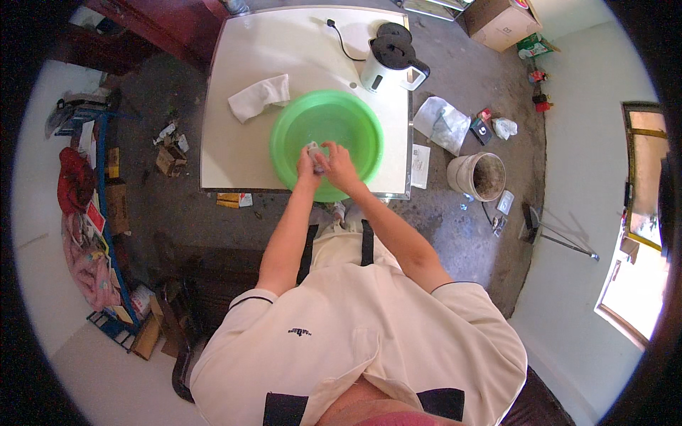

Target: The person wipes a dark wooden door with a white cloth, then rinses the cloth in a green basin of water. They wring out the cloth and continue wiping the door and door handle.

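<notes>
Over the near part of a round green basin (278, 145), both my hands are close together. My left hand (306, 169) is closed round a small whitish thing (316, 157); its kind is too small to make out. With bent fingers, my right hand (339, 167) grips the same thing from the other side. What looks like water covers the basin's bottom. Left of the basin, a folded white cloth (259, 98) lies on the white tabletop (245, 153). A white electric kettle (383, 74) with a black lid stands beyond the basin to the right.
The kettle's black cord and plug (331, 23) lie at the table's far side. On the floor to the right are a dirty white bucket (465, 176), a plastic bag (442, 122) and a cardboard box (501, 23). A blue shelf (106, 213) stands at the left wall.
</notes>
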Available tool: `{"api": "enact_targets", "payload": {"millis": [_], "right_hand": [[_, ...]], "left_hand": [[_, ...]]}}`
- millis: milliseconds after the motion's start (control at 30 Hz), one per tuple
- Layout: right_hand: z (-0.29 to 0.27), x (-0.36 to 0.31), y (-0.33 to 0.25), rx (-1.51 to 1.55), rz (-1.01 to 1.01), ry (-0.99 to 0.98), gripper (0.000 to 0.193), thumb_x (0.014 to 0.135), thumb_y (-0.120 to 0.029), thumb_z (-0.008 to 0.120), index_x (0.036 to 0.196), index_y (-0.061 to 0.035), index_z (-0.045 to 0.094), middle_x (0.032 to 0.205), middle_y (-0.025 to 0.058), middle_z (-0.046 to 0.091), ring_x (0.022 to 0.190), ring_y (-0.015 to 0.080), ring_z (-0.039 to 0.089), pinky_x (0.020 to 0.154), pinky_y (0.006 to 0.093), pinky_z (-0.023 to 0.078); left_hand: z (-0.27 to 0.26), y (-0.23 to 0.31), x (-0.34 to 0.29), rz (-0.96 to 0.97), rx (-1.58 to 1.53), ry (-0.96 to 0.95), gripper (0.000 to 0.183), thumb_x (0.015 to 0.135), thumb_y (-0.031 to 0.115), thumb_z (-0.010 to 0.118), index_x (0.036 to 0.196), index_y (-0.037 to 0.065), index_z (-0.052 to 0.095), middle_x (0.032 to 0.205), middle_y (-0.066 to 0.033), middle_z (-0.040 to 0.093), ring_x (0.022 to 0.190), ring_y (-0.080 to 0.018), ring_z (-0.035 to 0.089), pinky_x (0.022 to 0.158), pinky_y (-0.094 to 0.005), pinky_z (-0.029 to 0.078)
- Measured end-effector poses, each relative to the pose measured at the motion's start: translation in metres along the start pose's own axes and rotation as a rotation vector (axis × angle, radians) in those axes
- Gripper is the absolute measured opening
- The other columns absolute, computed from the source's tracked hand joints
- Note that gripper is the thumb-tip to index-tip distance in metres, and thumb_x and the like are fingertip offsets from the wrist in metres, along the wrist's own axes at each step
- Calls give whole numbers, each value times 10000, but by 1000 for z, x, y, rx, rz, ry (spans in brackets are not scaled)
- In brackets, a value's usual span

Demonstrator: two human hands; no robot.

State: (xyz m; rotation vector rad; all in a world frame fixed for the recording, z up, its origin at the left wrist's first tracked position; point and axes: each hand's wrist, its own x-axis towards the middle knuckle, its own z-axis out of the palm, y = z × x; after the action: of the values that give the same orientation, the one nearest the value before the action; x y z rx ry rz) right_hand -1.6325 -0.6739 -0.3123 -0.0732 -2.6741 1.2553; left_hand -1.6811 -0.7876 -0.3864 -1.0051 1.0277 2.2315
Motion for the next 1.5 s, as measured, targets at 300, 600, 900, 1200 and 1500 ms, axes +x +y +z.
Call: {"api": "enact_targets", "payload": {"millis": [300,600,900,1200,1500], "right_hand": [[3,9,-20,-157,228,-217,322,1039,-428,432,1104,-115,477,780,261,652,724,493,639,610,600,496],[18,16,12,-167,156,-262,269,1012,-326,456,1014,-71,541,750,264,671,698,482,665,609,597,523],[8,25,17,-91,-20,-328,300,993,-267,489,905,-26,644,811,251,685,720,472,666,647,545,548],[-53,-11,4,147,279,42,305,1046,-271,481,928,7,518,867,285,569,785,504,569,683,532,472],[-150,-118,53,344,613,652,395,1043,-316,532,805,-4,483,682,45,429,676,126,397,612,338,404]], "left_hand": [[38,6,-14,262,285,446,478,900,452,574,993,-9,662,950,-122,692,836,-275,662,758,-434,531],[37,3,0,419,507,377,417,912,341,525,886,-46,678,871,-150,705,762,-275,651,700,-431,511],[26,0,17,358,474,283,367,894,279,505,790,-29,676,715,-99,652,683,-242,642,633,-427,493],[51,-8,-6,458,598,13,608,977,566,508,1193,15,650,1009,-112,702,881,-261,664,796,-393,532],[123,-93,-110,479,1252,-536,443,956,406,651,1032,-26,715,921,-129,743,862,-199,683,808,-351,525]]}}
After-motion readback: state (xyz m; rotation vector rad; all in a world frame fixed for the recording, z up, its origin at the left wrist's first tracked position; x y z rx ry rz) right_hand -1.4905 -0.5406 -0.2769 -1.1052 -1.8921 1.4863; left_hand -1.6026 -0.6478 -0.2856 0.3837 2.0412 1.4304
